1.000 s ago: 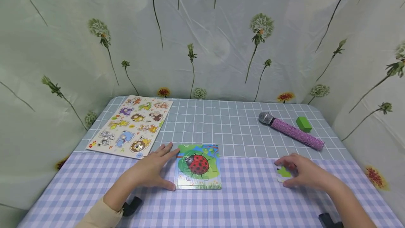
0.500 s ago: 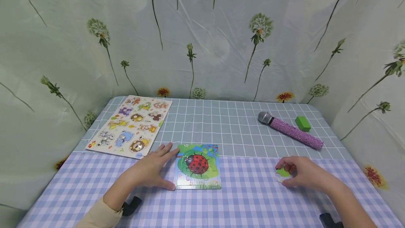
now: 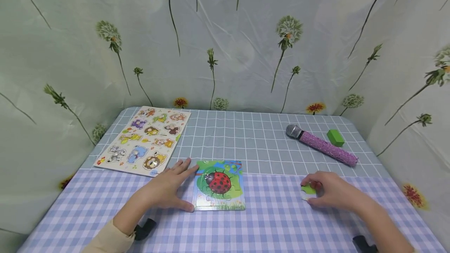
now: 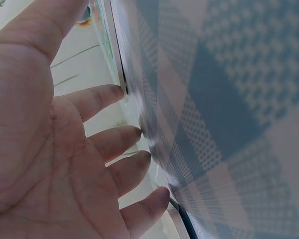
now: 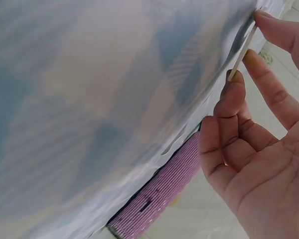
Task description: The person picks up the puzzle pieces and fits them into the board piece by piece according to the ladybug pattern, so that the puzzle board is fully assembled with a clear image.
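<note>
A square ladybug jigsaw puzzle lies on the checked cloth at the middle of the head view. My left hand rests beside it with fingers spread, index fingertip and thumb tip at its left edge. The left wrist view shows the same hand with straight fingers, their tips along the table surface. Off to the right, my right hand pinches a green and white puzzle piece low over the cloth. Seen edge-on in the right wrist view, the thin piece sits between thumb and fingertips.
An animal puzzle board lies at the back left, its near corner close to my left fingers. Behind my right hand are a microphone with a glittery pink handle and a green block. A flower-printed curtain hangs behind the table.
My right hand has moved slightly left with the puzzle piece, which has turned a little between the fingers. The left hand and the ladybug puzzle stay in place.
</note>
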Available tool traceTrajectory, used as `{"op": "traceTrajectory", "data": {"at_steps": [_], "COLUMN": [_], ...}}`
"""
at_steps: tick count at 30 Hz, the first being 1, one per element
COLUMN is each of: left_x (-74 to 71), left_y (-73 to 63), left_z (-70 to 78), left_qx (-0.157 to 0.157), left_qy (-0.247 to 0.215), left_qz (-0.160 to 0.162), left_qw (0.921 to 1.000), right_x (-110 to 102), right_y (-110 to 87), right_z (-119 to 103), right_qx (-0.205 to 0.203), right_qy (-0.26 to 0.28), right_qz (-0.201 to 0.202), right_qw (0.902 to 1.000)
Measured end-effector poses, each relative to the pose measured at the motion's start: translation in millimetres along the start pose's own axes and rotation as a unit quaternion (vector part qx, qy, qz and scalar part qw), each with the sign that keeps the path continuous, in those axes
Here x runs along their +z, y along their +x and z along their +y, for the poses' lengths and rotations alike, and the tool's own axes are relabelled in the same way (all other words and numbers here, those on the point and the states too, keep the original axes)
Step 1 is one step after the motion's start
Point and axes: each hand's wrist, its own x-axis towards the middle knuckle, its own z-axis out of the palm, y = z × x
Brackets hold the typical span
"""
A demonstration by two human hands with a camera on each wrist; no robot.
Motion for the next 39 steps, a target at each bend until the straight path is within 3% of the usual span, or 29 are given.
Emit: {"op": "traceTrajectory", "data": {"at_steps": [10,39], "left_x": [-1.3,0.5], "left_y": [-2.7,7.7], "left_z": [5.4,8.9], "left_qx": [0.017,0.000], "left_qy": [-0.001,0.021], "left_qz": [0.006,-0.002], "left_qw": [0.9998,0.9998], "right_x": [2.7,21.1], "right_y": [17.9,71.5], "right_z": [-23.7,-86.8], "right_qx": [-0.025,-0.118], "right_qy": [0.002,0.026], "right_qz": [0.009,-0.001], "right_qw": [0.9996,0.9926]}}
